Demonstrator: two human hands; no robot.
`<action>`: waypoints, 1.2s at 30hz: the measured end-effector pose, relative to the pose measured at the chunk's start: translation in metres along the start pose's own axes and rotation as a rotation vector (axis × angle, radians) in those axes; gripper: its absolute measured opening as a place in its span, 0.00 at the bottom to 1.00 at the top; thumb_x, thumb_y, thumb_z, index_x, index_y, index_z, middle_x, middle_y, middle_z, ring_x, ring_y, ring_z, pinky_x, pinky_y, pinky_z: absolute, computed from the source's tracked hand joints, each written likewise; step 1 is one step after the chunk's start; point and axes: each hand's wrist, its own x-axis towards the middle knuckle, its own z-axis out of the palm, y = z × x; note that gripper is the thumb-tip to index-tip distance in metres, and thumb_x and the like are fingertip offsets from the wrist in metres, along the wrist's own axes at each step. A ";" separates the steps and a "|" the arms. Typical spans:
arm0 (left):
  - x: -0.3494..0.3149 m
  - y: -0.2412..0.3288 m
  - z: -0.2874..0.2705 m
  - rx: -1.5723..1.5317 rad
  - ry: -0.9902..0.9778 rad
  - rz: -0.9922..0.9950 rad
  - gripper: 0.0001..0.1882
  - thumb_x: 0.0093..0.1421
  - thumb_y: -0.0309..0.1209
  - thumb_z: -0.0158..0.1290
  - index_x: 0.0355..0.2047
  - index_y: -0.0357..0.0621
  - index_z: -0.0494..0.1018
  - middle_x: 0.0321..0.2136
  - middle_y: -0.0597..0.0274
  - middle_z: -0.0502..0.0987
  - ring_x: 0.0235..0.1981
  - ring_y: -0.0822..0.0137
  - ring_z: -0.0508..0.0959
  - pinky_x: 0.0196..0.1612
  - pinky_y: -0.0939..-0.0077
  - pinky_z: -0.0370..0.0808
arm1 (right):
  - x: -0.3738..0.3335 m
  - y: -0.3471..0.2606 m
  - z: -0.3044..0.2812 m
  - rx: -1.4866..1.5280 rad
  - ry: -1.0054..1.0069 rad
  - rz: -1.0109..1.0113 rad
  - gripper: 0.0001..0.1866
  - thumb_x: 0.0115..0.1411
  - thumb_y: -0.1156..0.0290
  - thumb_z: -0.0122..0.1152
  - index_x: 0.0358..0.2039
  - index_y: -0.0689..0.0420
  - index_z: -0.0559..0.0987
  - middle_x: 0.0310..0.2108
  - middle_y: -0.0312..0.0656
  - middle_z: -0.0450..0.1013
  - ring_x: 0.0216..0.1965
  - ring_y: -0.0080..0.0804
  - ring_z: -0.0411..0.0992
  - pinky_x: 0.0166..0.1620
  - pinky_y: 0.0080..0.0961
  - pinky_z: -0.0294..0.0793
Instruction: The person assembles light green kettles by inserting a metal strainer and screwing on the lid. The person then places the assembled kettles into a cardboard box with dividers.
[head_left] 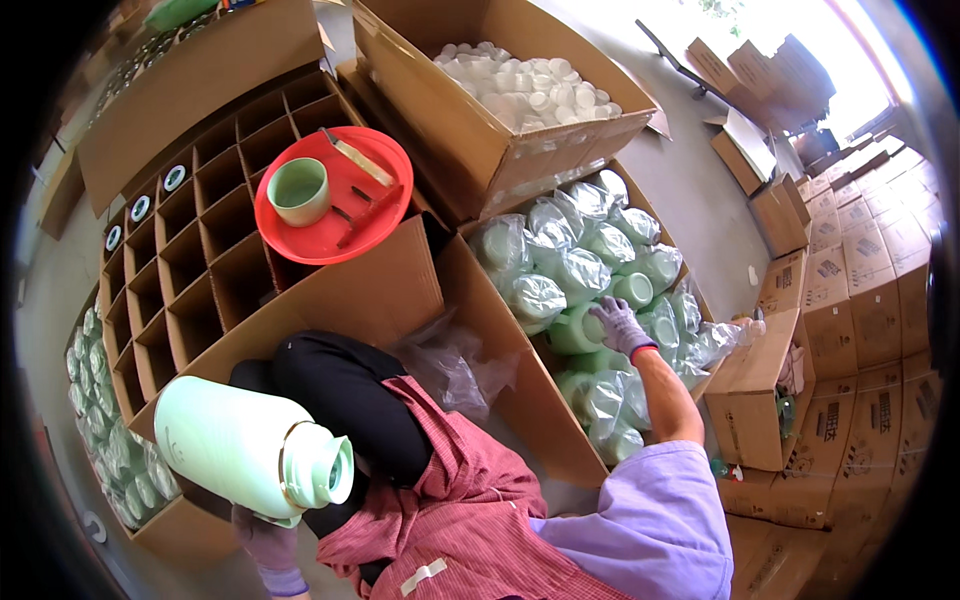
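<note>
My left hand (265,540), in a purple-grey glove, holds a pale green flask body (235,440) from below. The flask lies tilted with its open mouth toward the right; its lid is off, and my fingers are mostly hidden beneath it. My right hand (622,325), gloved too, reaches into an open carton (500,372) of green flasks. Its fingers are spread over an unwrapped green flask (577,330). Around it lie several flasks in clear plastic bags (580,272), and another bare flask (633,290) sits just beyond my fingers.
A divided carton (215,185) stands at the left. On it rests a red round tray (325,245) with a green cup (298,190), a brush-like tool (358,158) and dark sticks. Behind is a carton of white caps (540,90). Stacked cartons (850,300) line the right side.
</note>
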 end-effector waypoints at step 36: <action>0.041 0.116 0.092 0.036 -0.151 0.465 0.21 0.69 0.39 0.47 0.59 0.46 0.68 0.61 0.53 0.68 0.60 0.56 0.69 0.58 0.58 0.73 | 0.019 -0.396 -0.302 1.488 -0.380 -1.038 0.29 0.68 0.49 0.50 0.56 0.62 0.73 0.48 0.42 0.74 0.48 0.27 0.72 0.53 0.27 0.72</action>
